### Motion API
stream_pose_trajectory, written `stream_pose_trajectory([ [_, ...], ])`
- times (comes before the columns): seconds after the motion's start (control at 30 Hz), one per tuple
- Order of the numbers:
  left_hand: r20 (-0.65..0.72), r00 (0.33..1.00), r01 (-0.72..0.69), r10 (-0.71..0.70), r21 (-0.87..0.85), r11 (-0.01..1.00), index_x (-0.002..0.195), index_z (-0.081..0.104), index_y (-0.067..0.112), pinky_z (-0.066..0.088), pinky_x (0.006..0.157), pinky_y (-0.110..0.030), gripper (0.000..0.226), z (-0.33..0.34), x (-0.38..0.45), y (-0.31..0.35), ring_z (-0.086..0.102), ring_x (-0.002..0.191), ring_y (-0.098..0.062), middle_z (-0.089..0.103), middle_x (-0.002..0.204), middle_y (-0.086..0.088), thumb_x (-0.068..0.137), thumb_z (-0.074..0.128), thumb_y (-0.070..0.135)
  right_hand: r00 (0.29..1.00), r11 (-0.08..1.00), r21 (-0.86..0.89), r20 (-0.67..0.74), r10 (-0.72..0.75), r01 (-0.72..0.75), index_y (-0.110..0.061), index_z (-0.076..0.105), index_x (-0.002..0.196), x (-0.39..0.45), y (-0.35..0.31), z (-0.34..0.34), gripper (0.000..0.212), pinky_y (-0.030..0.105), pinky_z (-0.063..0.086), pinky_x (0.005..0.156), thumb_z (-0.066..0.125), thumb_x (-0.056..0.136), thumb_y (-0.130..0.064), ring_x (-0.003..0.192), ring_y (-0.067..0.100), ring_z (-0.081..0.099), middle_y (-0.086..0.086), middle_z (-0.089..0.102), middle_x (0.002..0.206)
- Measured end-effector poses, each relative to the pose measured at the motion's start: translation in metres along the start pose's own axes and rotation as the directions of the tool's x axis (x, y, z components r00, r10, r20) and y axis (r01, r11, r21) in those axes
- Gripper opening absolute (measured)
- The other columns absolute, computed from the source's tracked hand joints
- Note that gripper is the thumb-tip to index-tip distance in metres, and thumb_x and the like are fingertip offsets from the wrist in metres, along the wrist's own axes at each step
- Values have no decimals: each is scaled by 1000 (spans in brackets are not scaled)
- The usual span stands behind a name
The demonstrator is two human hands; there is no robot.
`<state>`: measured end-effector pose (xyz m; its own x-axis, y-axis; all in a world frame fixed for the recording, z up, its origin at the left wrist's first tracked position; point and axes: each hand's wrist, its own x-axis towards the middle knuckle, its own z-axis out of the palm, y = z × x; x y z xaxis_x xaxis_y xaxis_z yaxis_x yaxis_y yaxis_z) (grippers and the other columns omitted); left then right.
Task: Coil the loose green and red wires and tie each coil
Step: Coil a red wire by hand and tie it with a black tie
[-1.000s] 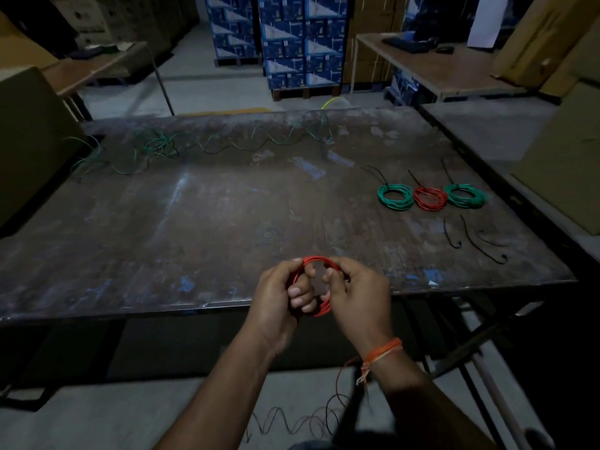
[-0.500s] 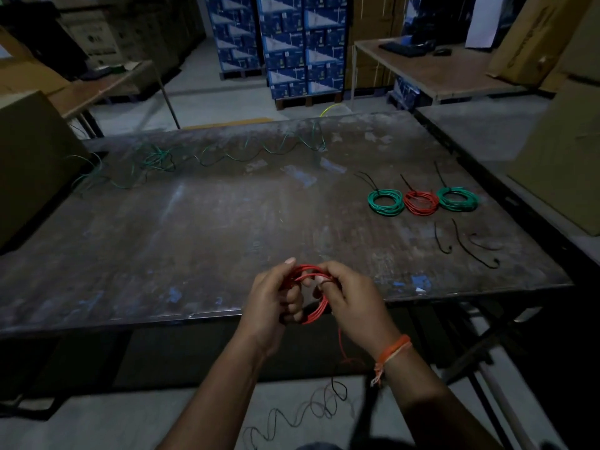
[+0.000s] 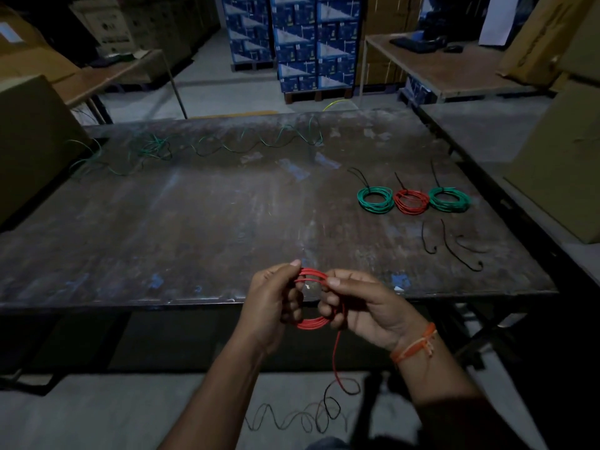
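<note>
1. The left hand [image 3: 272,303] has its fingers curled round the left side of a red wire coil [image 3: 316,300], thumb pressed on the top of the loop; it grips the coil just past the near edge of the table [image 3: 227,228]
2. The right hand [image 3: 360,306] pinches the top right of the same coil between thumb and forefinger, its other fingers curled in behind the loop, so both hands hold the one coil between them
3. The coil stands roughly upright, its open face turned toward the camera; its top arc lies between the two thumbs and its bottom arc shows below the knuckles
4. From the lower right of the coil, a loose red tail [image 3: 336,358] drops straight down under the right hand, then runs in wavy loops over the floor [image 3: 97,414] toward the left, below both forearms
5. Beyond the right hand and further to its right, three tied coils lie in a row, touching or nearly so: a green coil [image 3: 375,199], a red tied coil [image 3: 411,202] and a second green coil [image 3: 449,199], each with a black tie sticking up away from the hands
6. Between that row and the right hand, loose black ties [image 3: 454,245] lie flat on the table
7. Far beyond the left hand, a loose green wire [image 3: 227,146] snakes left to right along the table's far edge
8. An orange thread band [image 3: 414,345] circles the right wrist
</note>
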<state>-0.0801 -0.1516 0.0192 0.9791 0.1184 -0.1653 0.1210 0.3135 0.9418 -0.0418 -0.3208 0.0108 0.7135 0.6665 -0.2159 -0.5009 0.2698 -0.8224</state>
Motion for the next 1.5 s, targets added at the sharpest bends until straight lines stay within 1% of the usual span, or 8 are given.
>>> stream_pose_trajectory([
  [0.07,-2,1000,2,-2,-17,1000,70,47,12,14,46,-24,29,5,-1,-2,17,46,-10,27,51,0,94,58,25,999,996,77,31,44,-47,-12,62,86,-2,-2,-3,15,18,34,49,71,85,-24,67,15,50,3,47,69],
  [0.2,30,999,13,-12,-50,999,64,57,10,11,48,-26,35,9,-1,-3,17,44,-10,25,49,1,96,54,25,999,997,60,5,40,-40,-10,66,80,-2,-3,-7,18,16,25,45,67,90,-25,61,10,43,1,41,65],
  [0.37,191,977,121,-96,-121,985,64,61,6,11,49,-26,35,11,-2,-1,18,41,-8,23,47,4,90,51,29,992,993,103,-104,75,-64,-12,58,68,-4,-7,-6,31,18,15,45,63,89,-34,52,8,38,-2,35,58],
  [0.53,323,943,111,-81,-75,991,73,55,10,16,48,-27,25,11,-4,-3,20,45,-10,24,51,5,91,51,27,978,998,44,-202,45,-37,-19,52,60,-4,-5,-4,40,18,15,41,65,86,-46,49,7,33,-3,31,56],
  [0.73,331,940,116,-84,-80,990,72,56,13,17,49,-29,29,14,-7,-10,21,45,-10,24,52,5,93,49,32,950,995,-85,-303,-74,50,-20,46,61,-8,-3,2,43,18,14,39,58,99,-36,47,7,29,-5,32,52],
  [0.97,312,948,81,-58,-64,995,71,55,15,24,45,-23,32,19,-11,-14,21,44,-9,25,52,4,98,49,33,932,977,-177,-318,-172,120,-20,46,64,-14,2,3,42,19,13,40,54,102,-34,44,6,24,-6,29,53],
  [1.3,322,937,198,-136,-168,966,73,57,12,12,46,-27,37,18,-10,-14,18,42,-7,24,50,7,101,42,31,918,960,-261,-345,-195,105,-21,43,68,-16,3,11,43,21,16,41,49,103,-44,45,8,25,-6,31,55],
  [1.5,398,905,202,-149,-96,975,72,59,10,12,47,-29,36,7,-7,-7,14,45,-11,23,50,5,99,45,30,914,968,-225,-358,-192,115,-19,45,70,-8,8,16,40,20,17,40,51,103,-41,43,8,26,-6,31,54],
])
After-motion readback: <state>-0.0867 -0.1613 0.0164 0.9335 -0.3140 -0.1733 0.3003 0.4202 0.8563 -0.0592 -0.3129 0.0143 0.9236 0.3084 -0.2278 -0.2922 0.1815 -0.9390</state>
